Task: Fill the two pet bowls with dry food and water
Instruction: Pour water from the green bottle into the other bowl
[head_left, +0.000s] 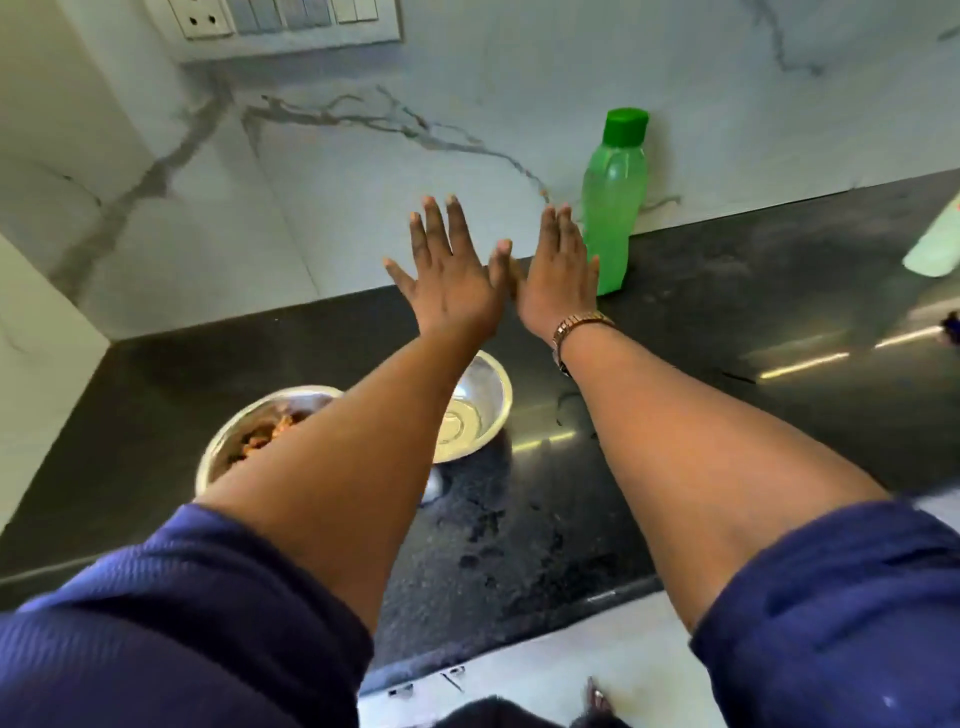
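Observation:
Two steel bowls stand on the black counter under my arms. The left bowl (244, 431) holds brown dry food and is partly hidden by my left forearm. The right bowl (478, 410) holds clear water. My left hand (447, 275) and my right hand (558, 280) are stretched out side by side above the counter, fingers straight, backs up, holding nothing. A green water bottle (613, 208) with its green cap on stands upright against the wall, just right of my right hand.
The black stone counter (727, 322) runs to the right, with wet patches near its front edge. A pale bottle (935, 244) lies at the far right. A marble wall with a switch panel (280, 21) stands behind. The counter ends at a white wall on the left.

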